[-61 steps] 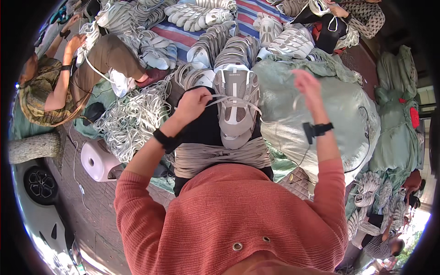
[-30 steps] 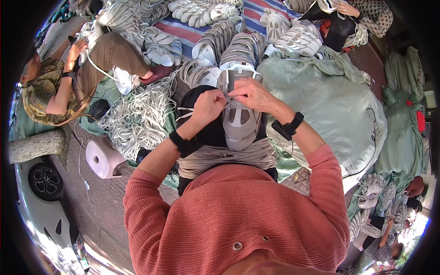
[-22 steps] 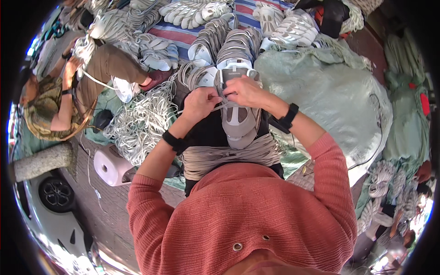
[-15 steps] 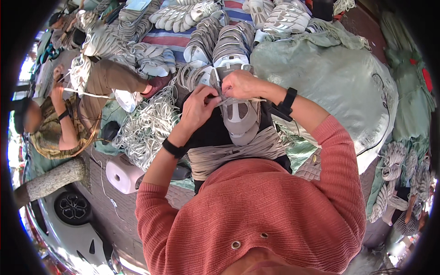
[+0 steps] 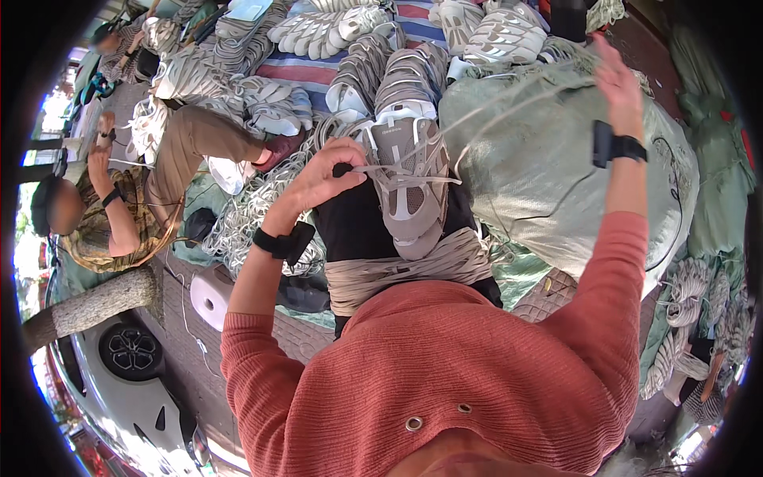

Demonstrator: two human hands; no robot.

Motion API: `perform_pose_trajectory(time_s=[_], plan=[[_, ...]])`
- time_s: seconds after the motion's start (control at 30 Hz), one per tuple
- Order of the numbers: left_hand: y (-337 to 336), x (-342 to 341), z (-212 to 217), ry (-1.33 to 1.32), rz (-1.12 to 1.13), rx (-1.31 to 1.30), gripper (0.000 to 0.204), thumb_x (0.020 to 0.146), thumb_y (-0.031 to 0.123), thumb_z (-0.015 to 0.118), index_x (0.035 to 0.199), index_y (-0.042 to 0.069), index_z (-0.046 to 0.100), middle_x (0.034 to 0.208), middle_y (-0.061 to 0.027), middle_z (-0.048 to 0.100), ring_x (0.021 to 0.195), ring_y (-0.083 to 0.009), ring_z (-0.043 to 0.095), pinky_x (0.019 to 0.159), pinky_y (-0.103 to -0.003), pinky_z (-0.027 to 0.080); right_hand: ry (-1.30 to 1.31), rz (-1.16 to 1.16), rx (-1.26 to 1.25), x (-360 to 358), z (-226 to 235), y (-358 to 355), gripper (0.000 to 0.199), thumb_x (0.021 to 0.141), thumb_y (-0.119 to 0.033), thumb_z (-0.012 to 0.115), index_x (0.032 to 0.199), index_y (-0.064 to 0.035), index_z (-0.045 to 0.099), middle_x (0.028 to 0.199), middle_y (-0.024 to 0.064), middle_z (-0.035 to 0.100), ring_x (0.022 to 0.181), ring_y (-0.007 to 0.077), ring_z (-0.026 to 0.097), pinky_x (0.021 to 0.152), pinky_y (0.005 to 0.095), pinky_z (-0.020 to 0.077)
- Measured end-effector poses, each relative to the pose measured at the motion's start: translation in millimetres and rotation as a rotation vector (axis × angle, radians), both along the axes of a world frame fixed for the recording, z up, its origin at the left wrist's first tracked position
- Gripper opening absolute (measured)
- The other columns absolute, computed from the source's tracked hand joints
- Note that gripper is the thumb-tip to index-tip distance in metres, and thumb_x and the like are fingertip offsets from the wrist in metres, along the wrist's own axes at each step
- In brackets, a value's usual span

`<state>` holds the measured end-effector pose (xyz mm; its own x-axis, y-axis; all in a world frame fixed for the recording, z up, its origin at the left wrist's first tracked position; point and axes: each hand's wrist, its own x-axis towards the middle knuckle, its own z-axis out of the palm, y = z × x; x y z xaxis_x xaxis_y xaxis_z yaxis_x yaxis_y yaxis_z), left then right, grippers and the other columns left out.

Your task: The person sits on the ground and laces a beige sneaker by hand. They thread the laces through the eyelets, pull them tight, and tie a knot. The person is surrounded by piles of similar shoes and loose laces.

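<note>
A grey shoe upper (image 5: 409, 216) with mesh panels lies on my lap, toe toward me. Beside its left edge, my left hand (image 5: 327, 176) pinches a pale flat shoelace (image 5: 409, 173) that crosses the upper. My right hand (image 5: 620, 87) is raised far out to the right, somewhat blurred. From the upper, long strands of lace curve through the air to its fingers, which appear closed on them. Across my thighs, nearest my body, rests a thick bundle of loose laces (image 5: 409, 266).
Rows of stacked shoe uppers (image 5: 409, 79) lie ahead on a striped sheet (image 5: 298, 70). A big pale sack (image 5: 572, 175) bulges at my right. Left are a tangled lace heap (image 5: 250, 226), a pink-white spool (image 5: 211, 300), a seated person (image 5: 111, 211), a log (image 5: 95, 310) and a parked car (image 5: 131, 397).
My right hand has swung from the upper far out to the right, drawing lace strands along. My left hand stays near the upper, slightly farther left, uncovering more of it.
</note>
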<state>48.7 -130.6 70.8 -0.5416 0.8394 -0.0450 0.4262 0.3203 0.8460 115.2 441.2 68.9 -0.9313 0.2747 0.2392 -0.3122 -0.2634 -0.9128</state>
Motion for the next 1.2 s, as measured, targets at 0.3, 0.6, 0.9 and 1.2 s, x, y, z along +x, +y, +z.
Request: perform_pose_trajectory(time_s=[0.3, 0.6, 0.9, 1.2], plan=[[37.8, -20.1, -47.1, 0.291, -0.086, 0.019, 0.018, 0.073, 0.002, 0.066, 0.089, 0.009, 0.061, 0.098, -0.0044, 0.056, 0.1, -0.0232, 0.051, 0.092, -0.036, 0.038, -0.134, -0.835, 0.879, 218.7, 47.7, 310.4, 0.054, 0.094, -0.008, 0.048, 0.147, -0.0049, 0.034, 0.143, 0.0006, 0.045, 0.096, 0.0153, 0.05, 0.09, 0.0276, 0.0418], [67.2, 6.2, -35.1, 0.545, 0.012, -0.066, 0.02, 0.072, 0.017, 0.076, 0.081, 0.012, 0.059, 0.09, -0.0032, 0.054, 0.095, -0.026, 0.054, 0.084, -0.041, 0.04, -0.507, -0.449, 0.102, 76.6, -13.1, 47.5, 0.027, 0.092, -0.033, 0.062, 0.112, -0.0151, 0.061, 0.072, -0.006, 0.045, 0.052, -0.0006, 0.03, 0.041, 0.0137, 0.0208], [25.9, 30.0, -35.8, 0.694, 0.028, 0.012, 0.015, 0.076, 0.002, 0.067, 0.088, 0.006, 0.059, 0.095, -0.008, 0.053, 0.092, -0.0298, 0.055, 0.08, -0.039, 0.044, -0.135, 0.394, 1.047, 6.8, -23.9, -292.3, 0.014, 0.084, -0.021, 0.068, 0.091, -0.0099, 0.064, 0.08, 0.0014, 0.059, 0.073, 0.0192, 0.059, 0.064, 0.0351, 0.0439], [25.6, 47.2, -38.7, 0.452, 0.203, 0.162, 0.021, 0.078, -0.001, 0.066, 0.097, 0.002, 0.058, 0.098, -0.0122, 0.053, 0.089, -0.0327, 0.056, 0.078, -0.037, 0.048, -0.044, 0.631, 1.313, -10.3, -25.5, -309.4, 0.022, 0.079, -0.027, 0.07, 0.088, -0.0063, 0.067, 0.085, 0.0094, 0.062, 0.084, 0.0305, 0.063, 0.07, 0.0418, 0.0466]])
